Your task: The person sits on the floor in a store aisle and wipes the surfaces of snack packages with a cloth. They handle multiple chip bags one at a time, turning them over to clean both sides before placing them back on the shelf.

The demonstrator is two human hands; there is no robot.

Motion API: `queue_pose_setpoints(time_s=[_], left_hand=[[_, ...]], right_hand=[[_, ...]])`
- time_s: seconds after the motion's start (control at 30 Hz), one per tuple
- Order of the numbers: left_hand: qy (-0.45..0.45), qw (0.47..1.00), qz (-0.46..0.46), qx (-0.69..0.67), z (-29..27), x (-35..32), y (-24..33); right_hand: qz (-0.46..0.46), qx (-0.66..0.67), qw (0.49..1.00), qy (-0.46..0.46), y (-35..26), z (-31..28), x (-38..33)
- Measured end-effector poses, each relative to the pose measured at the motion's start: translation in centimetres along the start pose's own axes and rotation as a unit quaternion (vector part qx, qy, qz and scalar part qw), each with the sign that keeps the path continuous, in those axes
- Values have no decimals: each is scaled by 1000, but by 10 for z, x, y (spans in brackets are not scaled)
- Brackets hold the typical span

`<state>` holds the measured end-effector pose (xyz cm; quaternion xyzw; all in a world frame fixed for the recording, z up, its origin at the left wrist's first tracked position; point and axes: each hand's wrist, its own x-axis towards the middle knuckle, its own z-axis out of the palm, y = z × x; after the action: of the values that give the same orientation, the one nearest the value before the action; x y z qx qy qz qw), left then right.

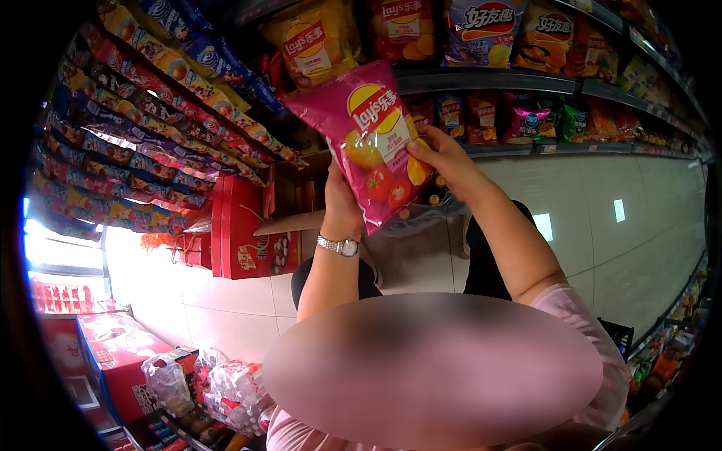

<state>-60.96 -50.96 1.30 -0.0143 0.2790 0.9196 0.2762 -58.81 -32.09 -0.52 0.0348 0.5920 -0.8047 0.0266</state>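
Gripping a pink crisp bag (374, 139) from both sides, the left hand (340, 201) and right hand (444, 159) close their fingers on it, raised before the snack shelf (481, 81), above an open cardboard box (297, 199).

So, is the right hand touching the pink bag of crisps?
Touching. In the head view the right hand grips the edge of the pink bag of crisps, its fingers lying directly on the packet.
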Motion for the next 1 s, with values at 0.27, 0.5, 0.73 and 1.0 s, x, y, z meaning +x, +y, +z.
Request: queue_pose_setpoints(time_s=[0.27, 0.5, 0.73, 1.0], left_hand=[[12, 994, -61, -93, -11, 5, -7], [23, 992, 59, 111, -29, 12, -13], [-12, 993, 81, 86, -8, 3, 0], [40, 996, 78, 19, -19, 4, 3]], right_hand=[[-64, 17, 995, 78, -6, -13, 7], [-139, 3, 985, 101, -10, -8, 6], [-99, -35, 991, 86, -11, -9, 5], [30, 316, 948, -31, -11, -16, 4]])
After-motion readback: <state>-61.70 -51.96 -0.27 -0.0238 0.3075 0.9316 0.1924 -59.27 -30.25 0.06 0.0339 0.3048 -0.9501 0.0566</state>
